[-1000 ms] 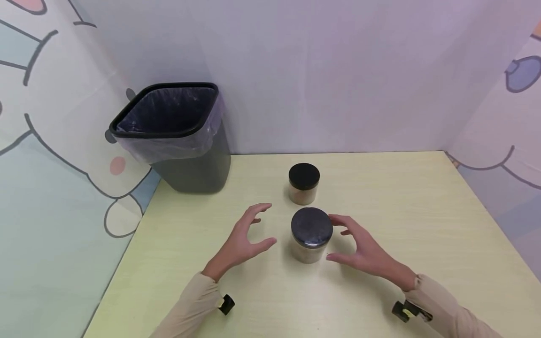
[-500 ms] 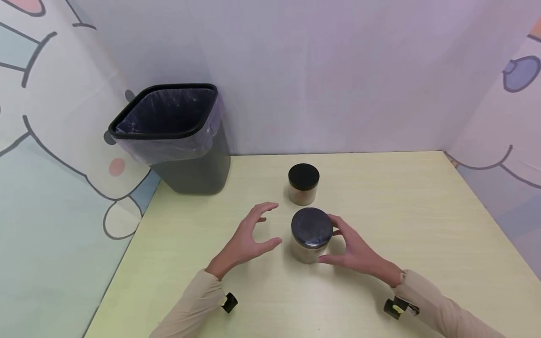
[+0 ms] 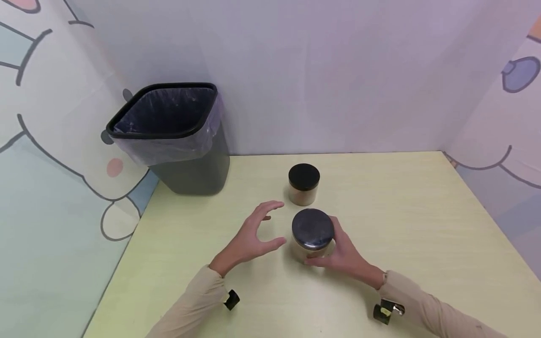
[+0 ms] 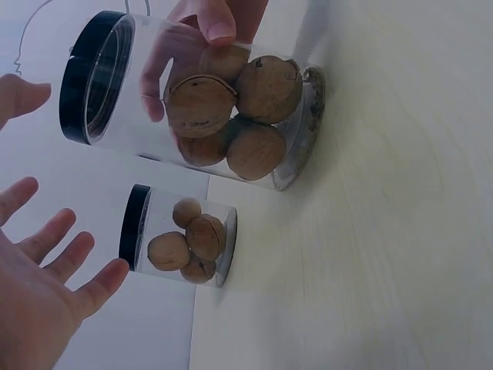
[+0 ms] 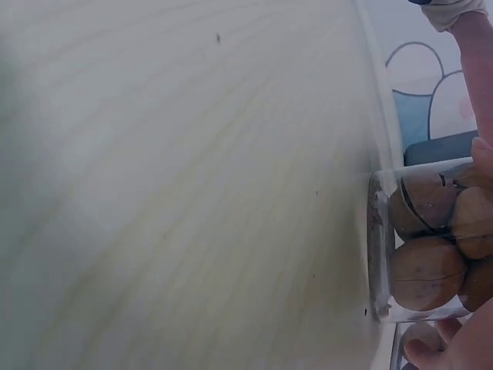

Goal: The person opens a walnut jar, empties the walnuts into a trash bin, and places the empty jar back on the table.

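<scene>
A clear jar with a black lid stands on the table in front of me. Several walnuts show through its wall in the left wrist view. My right hand grips this jar low on its right side, thumb across the front and fingers round the back. To the left of the jar, my left hand is held with fingers and thumb spread apart, holding nothing, its fingertips a short way from the jar. Behind stands a smaller black-lidded jar, also with several walnuts inside.
A grey trash bin with a black rim and a plastic liner stands at the table's back left corner. The pale wooden table ends against a light curtain behind. Cartoon-printed cloth hangs at both sides.
My right hand has moved left and closed round the front jar. My left hand has drifted slightly right towards it. Both jars stand practically where they were.
</scene>
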### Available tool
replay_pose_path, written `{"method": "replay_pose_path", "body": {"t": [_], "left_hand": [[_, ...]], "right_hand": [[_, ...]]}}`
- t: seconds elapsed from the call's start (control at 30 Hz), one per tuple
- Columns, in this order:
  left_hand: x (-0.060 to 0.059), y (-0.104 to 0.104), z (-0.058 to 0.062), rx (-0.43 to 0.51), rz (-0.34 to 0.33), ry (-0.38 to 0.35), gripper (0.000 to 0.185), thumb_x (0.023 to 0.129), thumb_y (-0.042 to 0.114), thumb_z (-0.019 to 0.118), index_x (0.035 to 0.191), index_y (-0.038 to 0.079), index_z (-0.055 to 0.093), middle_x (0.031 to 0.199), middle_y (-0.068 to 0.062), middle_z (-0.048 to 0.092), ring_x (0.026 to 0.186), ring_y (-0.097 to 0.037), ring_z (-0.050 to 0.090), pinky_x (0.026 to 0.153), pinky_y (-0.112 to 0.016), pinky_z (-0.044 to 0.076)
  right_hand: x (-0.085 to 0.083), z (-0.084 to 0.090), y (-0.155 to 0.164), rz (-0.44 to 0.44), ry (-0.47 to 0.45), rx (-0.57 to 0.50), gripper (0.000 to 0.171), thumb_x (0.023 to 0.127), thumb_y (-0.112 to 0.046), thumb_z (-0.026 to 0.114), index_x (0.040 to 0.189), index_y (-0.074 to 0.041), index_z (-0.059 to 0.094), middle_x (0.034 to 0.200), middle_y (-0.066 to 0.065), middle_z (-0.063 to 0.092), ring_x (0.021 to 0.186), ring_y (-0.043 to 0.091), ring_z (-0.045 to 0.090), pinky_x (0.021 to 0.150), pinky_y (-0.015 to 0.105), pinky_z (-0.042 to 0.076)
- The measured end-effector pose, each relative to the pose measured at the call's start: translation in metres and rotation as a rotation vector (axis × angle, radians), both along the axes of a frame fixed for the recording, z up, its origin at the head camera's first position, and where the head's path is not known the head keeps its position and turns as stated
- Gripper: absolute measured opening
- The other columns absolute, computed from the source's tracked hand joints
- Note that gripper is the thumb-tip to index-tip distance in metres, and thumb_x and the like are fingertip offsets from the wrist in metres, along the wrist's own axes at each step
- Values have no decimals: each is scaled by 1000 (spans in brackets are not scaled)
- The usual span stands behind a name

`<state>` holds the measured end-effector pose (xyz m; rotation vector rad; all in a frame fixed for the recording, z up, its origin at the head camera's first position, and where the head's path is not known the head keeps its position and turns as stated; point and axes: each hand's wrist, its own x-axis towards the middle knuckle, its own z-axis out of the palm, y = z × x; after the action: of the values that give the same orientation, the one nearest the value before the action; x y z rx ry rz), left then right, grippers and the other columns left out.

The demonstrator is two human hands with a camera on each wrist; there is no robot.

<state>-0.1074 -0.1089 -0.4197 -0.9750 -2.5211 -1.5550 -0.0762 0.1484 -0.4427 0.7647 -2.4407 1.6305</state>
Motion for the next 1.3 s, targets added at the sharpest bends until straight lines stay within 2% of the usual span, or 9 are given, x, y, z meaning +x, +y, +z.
{"method": "replay_pose_path", "body": {"t": [0.23,0.33,0.5,0.63,0.83,1.0,1.3], "left_hand": [[-2,4,6,0,-11,18,68,80,26,75,139,16,42,139,6,41,127,-13,39,97,-40,41],[-1,5,9,8,-20,27,68,80,25,75,139,17,42,139,5,42,128,-13,38,97,-41,42],[3,8,16,33,-45,42,68,80,23,75,139,14,42,139,4,42,128,-14,38,96,-42,41],[9,11,23,42,-66,54,69,79,21,75,139,14,41,139,3,42,129,-15,37,96,-41,41],[16,16,36,40,-103,83,72,77,21,77,139,17,41,139,1,41,128,-15,38,96,-40,41],[19,20,44,20,-125,99,75,75,26,78,140,18,40,142,6,38,130,-13,35,96,-35,39],[24,29,56,-9,-174,120,80,72,29,81,141,22,39,145,9,32,133,-12,30,100,-40,37]], "right_hand": [[2,7,7,-11,-39,-55,97,53,-6,92,133,-4,38,125,4,54,112,10,52,92,21,41],[4,15,12,-39,-19,-5,96,52,-6,92,132,-2,39,119,3,58,106,8,55,89,22,43],[5,26,18,-79,74,106,94,49,-6,93,128,-1,43,114,1,60,102,7,55,85,22,43],[4,24,23,-76,136,145,95,46,-9,94,127,-1,45,116,2,58,102,10,53,85,24,41],[0,14,30,-35,138,170,98,48,-19,95,132,-14,44,123,-3,54,108,11,50,88,25,39],[2,22,30,2,136,177,97,51,-23,93,134,-19,42,127,-6,52,111,12,50,89,26,39],[9,39,31,-35,161,282,98,50,-30,92,134,-20,43,121,-9,53,101,10,50,81,40,37]]}}
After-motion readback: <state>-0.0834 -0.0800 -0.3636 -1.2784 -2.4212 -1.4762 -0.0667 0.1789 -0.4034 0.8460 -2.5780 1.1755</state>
